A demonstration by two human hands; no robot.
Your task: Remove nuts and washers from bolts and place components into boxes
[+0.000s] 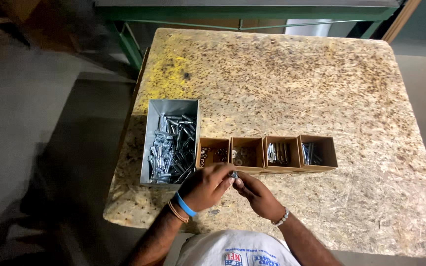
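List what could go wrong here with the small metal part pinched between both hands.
The small metal part is held only by the fingertips of the left hand and right hand, above the chipboard table; it might slip and roll off the near edge. The hands work right beside the open cardboard boxes, so a knock could tip or mix their contents. The metal bin sits near the table's left edge.

Counter (292, 83): a slab of pressed wood chip lay before me, speckled brown, with a yellow stain near its far left corner.
Metal bin (171, 109): it stood at my left on the counter, grey, long, and full of silver bolts.
Cardboard boxes (266, 153): four small open ones sat in a row just right of the bin, touching side to side.
Frame (242, 12): green steel ran beyond the counter's far edge.
Floor (35, 123): grey concrete.
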